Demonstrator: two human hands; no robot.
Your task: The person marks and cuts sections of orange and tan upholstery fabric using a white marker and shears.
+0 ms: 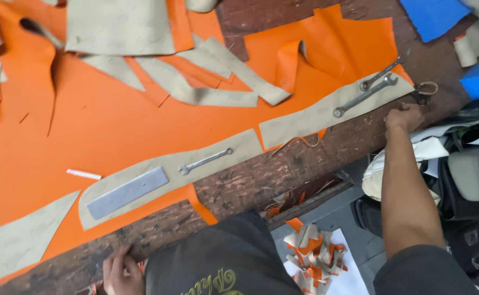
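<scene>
While right hand (404, 117) grip closes on scissors (425, 92), left hand (120, 271) fingers curl over table edge (157, 229).

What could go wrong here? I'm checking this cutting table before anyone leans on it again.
1. The two wrenches lie on the tan pattern strip close to the table edge; the right hand beside them could knock them off.
2. The orange sheet overhangs the edge near the left hand, so a tug could shift the weighted patterns.
3. Scraps on the floor could cause a slip.
</scene>
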